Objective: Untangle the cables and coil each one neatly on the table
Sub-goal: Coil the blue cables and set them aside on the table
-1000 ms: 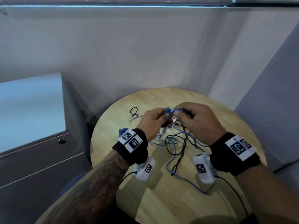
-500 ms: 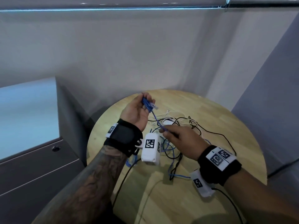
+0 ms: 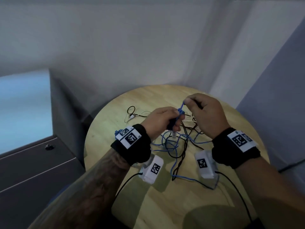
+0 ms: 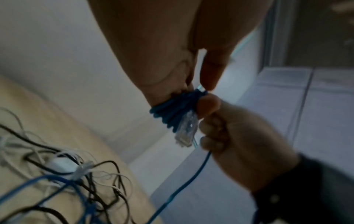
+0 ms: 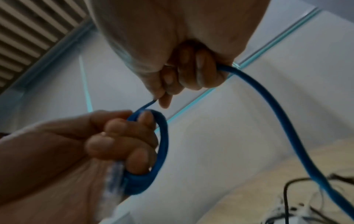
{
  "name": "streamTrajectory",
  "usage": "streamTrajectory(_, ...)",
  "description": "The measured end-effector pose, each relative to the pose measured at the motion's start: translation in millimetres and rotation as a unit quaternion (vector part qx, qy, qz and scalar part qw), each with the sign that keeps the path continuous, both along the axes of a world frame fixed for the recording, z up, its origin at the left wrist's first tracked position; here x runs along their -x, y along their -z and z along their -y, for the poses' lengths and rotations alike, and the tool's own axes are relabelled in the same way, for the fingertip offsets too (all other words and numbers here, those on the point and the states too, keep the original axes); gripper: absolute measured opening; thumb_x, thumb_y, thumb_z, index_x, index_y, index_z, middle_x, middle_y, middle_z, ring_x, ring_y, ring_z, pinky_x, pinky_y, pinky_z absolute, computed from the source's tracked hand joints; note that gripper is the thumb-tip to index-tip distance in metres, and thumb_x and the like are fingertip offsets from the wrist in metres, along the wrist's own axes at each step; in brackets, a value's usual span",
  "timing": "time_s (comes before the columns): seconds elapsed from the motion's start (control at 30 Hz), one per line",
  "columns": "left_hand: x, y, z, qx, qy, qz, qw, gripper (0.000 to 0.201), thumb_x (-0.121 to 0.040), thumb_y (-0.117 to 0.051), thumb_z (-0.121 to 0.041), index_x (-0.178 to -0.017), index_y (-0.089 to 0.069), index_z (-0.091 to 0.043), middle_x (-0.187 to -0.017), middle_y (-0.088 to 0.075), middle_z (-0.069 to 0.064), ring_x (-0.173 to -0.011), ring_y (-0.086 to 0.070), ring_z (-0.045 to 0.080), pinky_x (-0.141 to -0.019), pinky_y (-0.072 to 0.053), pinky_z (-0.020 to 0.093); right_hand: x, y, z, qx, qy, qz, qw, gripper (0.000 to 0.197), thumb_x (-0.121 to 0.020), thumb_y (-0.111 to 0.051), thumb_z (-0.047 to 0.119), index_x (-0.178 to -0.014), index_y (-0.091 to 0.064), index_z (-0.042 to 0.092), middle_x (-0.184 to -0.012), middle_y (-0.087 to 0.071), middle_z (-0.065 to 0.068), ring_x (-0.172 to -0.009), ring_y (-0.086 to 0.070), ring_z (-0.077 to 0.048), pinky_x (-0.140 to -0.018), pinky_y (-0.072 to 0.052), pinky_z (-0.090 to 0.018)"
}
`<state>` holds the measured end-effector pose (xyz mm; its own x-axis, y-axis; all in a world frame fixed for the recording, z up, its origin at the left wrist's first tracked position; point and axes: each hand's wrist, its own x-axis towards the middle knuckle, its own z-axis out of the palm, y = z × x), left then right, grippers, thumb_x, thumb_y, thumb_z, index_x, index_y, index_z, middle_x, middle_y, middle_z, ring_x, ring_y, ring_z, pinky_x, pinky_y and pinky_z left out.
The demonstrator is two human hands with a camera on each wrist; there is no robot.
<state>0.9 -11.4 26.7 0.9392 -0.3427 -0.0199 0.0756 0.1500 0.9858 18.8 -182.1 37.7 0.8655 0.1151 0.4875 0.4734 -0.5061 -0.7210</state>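
Observation:
A blue network cable is partly wound into a small coil point(image 3: 180, 113) round the fingers of my left hand point(image 3: 165, 120). Its clear plug point(image 3: 173, 134) hangs below that fist. In the left wrist view the coil point(image 4: 176, 109) and plug point(image 4: 185, 131) sit against my palm. My right hand point(image 3: 206, 111) is just above and right of the coil and pinches the same blue cable point(image 5: 268, 94) between thumb and fingers. The slack runs down to a tangle of black, white and blue cables point(image 3: 179, 146) on the round wooden table point(image 3: 148, 204).
A thin black-and-white cable point(image 3: 132, 113) lies apart at the table's far left. A small blue bundle point(image 3: 117, 132) shows behind my left wristband. A grey cabinet point(image 3: 33, 162) stands left of the table, and walls close in behind and on the right.
My left hand has turned knuckles-up and come down with the coil. My right hand has risen from the tangle to just above the coil, drawing blue cable with it.

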Motion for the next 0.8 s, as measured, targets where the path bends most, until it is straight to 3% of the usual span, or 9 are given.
streamTrajectory(0.07,4,-8,-3,0.096,0.039,-0.059,0.993,0.025,-0.099,-0.036,-0.011,-0.090,-0.057,0.000,-0.064,-0.048,0.003,-0.052,-0.043,0.016,-0.065,-0.050,0.029,-1,6,-2,-0.041,-0.022,-0.033,0.998,0.017,-0.099,-0.060,0.021,-0.089,-0.072,0.013,-0.081,-0.069,-0.004,-0.074,-0.058,-0.009,-0.069,-0.045,-0.025)
streamTrajectory(0.17,7,-13,-7,0.288,0.022,-0.120,0.950,0.024,-0.096,-0.038,-0.015,-0.092,-0.058,0.000,-0.063,-0.048,-0.001,-0.052,-0.045,0.011,-0.068,-0.054,0.029,6,24,-12,-0.035,-0.087,-0.066,0.993,0.022,-0.104,-0.051,0.021,-0.097,-0.071,0.014,-0.082,-0.066,-0.010,-0.073,-0.054,-0.011,-0.070,-0.046,-0.029)
streamTrajectory(0.27,-2,-11,-16,0.399,-0.064,-0.106,0.909,0.024,-0.098,-0.039,-0.012,-0.094,-0.058,0.001,-0.067,-0.055,0.000,-0.056,-0.055,0.011,-0.075,-0.056,0.028,19,35,-16,0.015,-0.118,-0.166,0.979,0.024,-0.105,-0.048,0.028,-0.108,-0.069,0.017,-0.062,-0.045,0.005,-0.058,-0.045,-0.008,-0.059,-0.053,-0.038)
streamTrajectory(0.37,-14,-11,-29,0.422,-0.127,-0.074,0.895,0.023,-0.100,-0.039,-0.013,-0.091,-0.057,-0.002,-0.070,-0.060,0.003,-0.068,-0.059,0.015,-0.081,-0.056,0.027,35,37,-18,0.099,-0.160,-0.212,0.959,0.025,-0.105,-0.046,0.032,-0.116,-0.067,0.024,-0.058,-0.051,0.014,-0.055,-0.050,-0.007,-0.060,-0.053,-0.038)
streamTrajectory(0.47,-21,-4,-32,0.357,-0.184,-0.032,0.915,0.024,-0.102,-0.038,-0.011,-0.089,-0.056,-0.004,-0.077,-0.056,0.004,-0.073,-0.057,0.017,-0.079,-0.055,0.026,49,32,-24,0.202,-0.210,-0.158,0.943,0.026,-0.104,-0.045,0.037,-0.115,-0.066,0.027,-0.070,-0.059,0.012,-0.059,-0.052,-0.003,-0.061,-0.044,-0.032)
streamTrajectory(0.53,-21,6,-30,0.208,-0.237,0.036,0.948,0.019,-0.100,-0.045,-0.007,-0.090,-0.060,0.000,-0.077,-0.057,0.007,-0.068,-0.059,0.019,-0.072,-0.054,0.028,53,25,-27,0.242,-0.210,-0.104,0.941,0.023,-0.101,-0.049,0.038,-0.096,-0.066,0.023,-0.070,-0.058,0.002,-0.061,-0.052,-0.010,-0.063,-0.045,-0.038)
streamTrajectory(0.6,-17,14,-29,-0.004,-0.247,0.110,0.963,0.016,-0.097,-0.054,-0.004,-0.088,-0.065,0.004,-0.069,-0.063,0.003,-0.061,-0.062,0.013,-0.066,-0.053,0.024,51,14,-24,0.204,-0.175,-0.055,0.962,0.026,-0.096,-0.056,0.033,-0.076,-0.058,0.016,-0.062,-0.050,-0.001,-0.057,-0.046,-0.013,-0.060,-0.042,-0.038)
streamTrajectory(0.67,-9,15,-23,-0.130,-0.177,0.134,0.966,0.017,-0.096,-0.054,-0.003,-0.089,-0.066,0.008,-0.063,-0.063,-0.003,-0.054,-0.060,0.003,-0.060,-0.049,0.016,42,-1,-16,0.095,-0.118,-0.033,0.988,0.025,-0.094,-0.063,0.025,-0.072,-0.059,0.013,-0.059,-0.048,0.000,-0.055,-0.040,-0.008,-0.056,-0.037,-0.031)
streamTrajectory(0.8,9,3,-6,-0.106,-0.030,0.056,0.992,0.034,-0.104,-0.039,-0.018,-0.095,-0.064,0.004,-0.072,-0.060,0.009,-0.061,-0.058,0.021,-0.065,-0.049,0.027,22,-11,2,0.003,-0.030,-0.016,0.999,0.018,-0.093,-0.065,0.019,-0.076,-0.067,0.023,-0.065,-0.058,0.005,-0.060,-0.047,-0.005,-0.059,-0.040,-0.019)
